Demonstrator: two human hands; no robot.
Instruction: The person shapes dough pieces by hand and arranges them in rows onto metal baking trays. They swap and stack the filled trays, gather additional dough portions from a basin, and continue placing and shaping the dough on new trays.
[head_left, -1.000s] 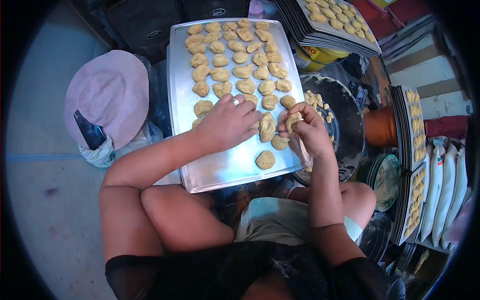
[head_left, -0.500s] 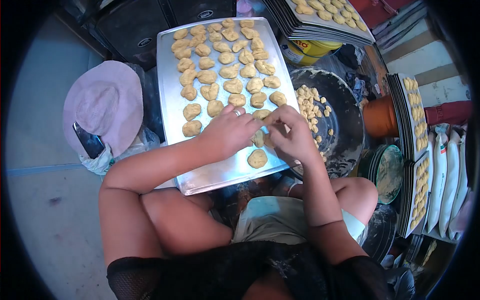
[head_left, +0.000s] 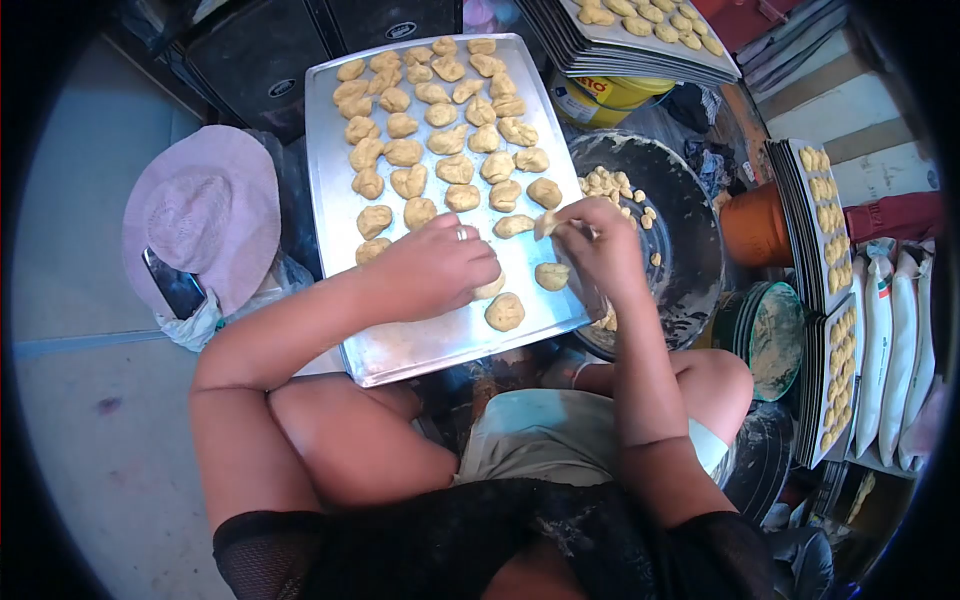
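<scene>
A large metal baking tray (head_left: 400, 345) lies before me, carrying rows of yellowish dough pieces (head_left: 454, 170). My left hand (head_left: 445, 265), with a ring on one finger, is over its lower middle, fingers bunched and curled down. A dough piece (head_left: 490, 286) shows partly from under those fingers; whether they grip anything is hidden. Over the tray's right edge, my right hand (head_left: 602, 245) pinches a small piece of dough (head_left: 546, 223) between thumb and fingers. Just below it sits a creased dough piece (head_left: 552, 276), and a rounder one (head_left: 505, 312) lies nearer me.
Right of the tray stands a wide black basin (head_left: 690, 265) holding many small dough pieces (head_left: 605, 184). Stacked trays (head_left: 660, 62) of dough rest on a yellow bucket (head_left: 600, 100); more stacks (head_left: 838, 385) stand far right. A pink hat (head_left: 205, 205) and phone (head_left: 173, 283) are at left.
My hands, close together over the dough before, have moved apart. My left hand went slightly down and left; my right hand moved right with a piece of dough. The creased dough piece is now uncovered.
</scene>
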